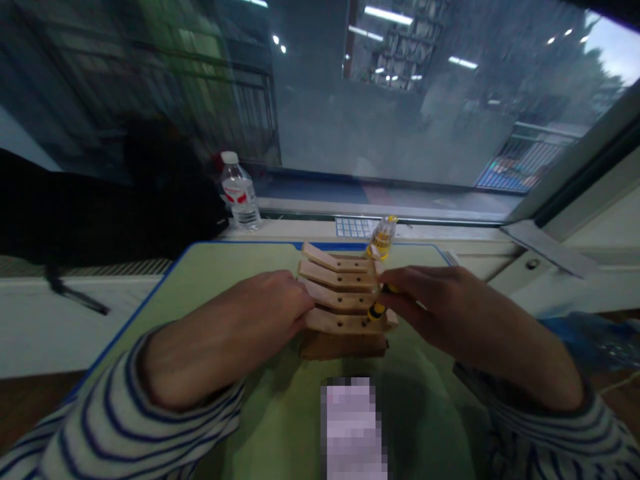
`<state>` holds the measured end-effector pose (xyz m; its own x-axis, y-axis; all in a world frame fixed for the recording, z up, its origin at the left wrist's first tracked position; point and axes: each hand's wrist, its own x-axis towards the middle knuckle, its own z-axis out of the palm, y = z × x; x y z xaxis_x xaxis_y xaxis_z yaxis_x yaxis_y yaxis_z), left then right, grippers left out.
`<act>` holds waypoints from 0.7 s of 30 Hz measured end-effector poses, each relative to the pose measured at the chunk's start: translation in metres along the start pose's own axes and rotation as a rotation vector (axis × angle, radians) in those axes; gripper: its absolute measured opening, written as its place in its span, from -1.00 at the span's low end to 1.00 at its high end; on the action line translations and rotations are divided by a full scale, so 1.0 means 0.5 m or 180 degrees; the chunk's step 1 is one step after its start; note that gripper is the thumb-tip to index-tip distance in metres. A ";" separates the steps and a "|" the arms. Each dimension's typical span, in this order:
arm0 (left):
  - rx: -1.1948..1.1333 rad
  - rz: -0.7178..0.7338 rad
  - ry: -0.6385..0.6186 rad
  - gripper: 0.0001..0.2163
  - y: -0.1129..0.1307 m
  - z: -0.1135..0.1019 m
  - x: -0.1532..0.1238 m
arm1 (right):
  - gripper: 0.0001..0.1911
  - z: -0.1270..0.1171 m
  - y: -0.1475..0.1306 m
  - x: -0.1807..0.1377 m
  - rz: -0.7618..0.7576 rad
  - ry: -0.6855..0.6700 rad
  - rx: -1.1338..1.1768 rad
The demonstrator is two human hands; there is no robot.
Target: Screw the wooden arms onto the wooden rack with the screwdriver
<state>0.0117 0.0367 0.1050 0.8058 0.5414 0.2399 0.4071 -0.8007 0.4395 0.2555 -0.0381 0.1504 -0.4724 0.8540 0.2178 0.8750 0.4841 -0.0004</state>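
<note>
A stepped wooden rack (340, 300) of several light slats with small holes stands on the green mat (210, 280). My left hand (235, 333) rests against the rack's left side, fingers curled onto the slats. My right hand (450, 310) is at the rack's right end, fingers pinched on a small yellow-and-black tool (376, 311) whose tip touches the lowest slat. A small yellow-capped bottle (383, 237) stands just behind the rack.
A clear water bottle (240, 193) stands on the sill at the back left, beside a dark bag (125, 207). A large window runs along the far side. A blurred pale patch (353, 427) lies near the mat's front edge.
</note>
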 end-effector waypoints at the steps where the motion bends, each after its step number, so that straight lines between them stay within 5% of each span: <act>1: 0.0016 0.0028 -0.0204 -0.79 0.014 -0.005 0.005 | -0.82 -0.009 0.003 -0.008 0.0053 0.0247 0.0034; 4: 0.0047 0.0096 -0.0279 -0.74 0.035 -0.016 0.014 | -0.82 -0.033 0.012 -0.039 0.0245 0.1099 0.0132; 8: 0.0456 -0.0091 -0.0507 -0.75 0.026 -0.015 0.013 | -0.77 -0.021 0.031 -0.088 0.0483 0.1474 0.0197; 21: 0.1124 -0.0246 -0.0256 -0.78 0.006 -0.013 -0.023 | -0.77 0.214 0.046 -0.230 0.1258 0.1334 0.0484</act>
<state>0.0009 0.0295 0.1092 0.7924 0.5930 0.1429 0.5800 -0.8050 0.1244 0.3188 -0.1050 0.0210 -0.0050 0.8421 0.5393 0.9364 0.1932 -0.2930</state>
